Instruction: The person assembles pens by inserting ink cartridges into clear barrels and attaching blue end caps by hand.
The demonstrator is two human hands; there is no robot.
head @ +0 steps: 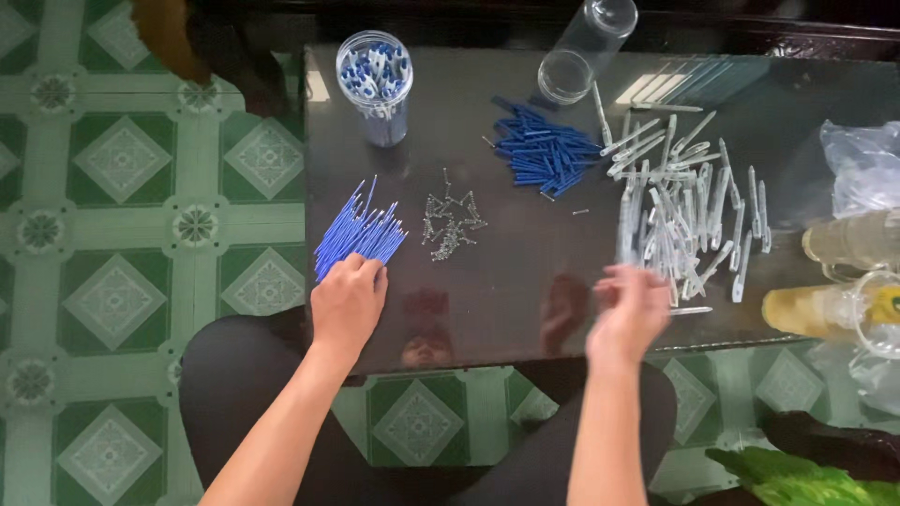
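My left hand [349, 298] rests on the near end of a fan of thin blue ink refills [358, 234] at the left of the dark glass table [525, 253]; its fingers curl over their tips. My right hand [630, 311] is blurred and hovers at the near edge of a heap of clear pen barrels [684, 211]; whether it holds one I cannot tell. Between the hands lies a small cluster of metal springs [448, 223]. A pile of blue pen caps [546, 148] sits further back.
A clear jar of finished blue-and-white pens [375, 82] stands at the back left. An empty clear jar [583, 49] lies tipped at the back. Glass mugs with yellow liquid [834, 305] and plastic bags [862, 164] crowd the right edge. Green tiled floor surrounds the table.
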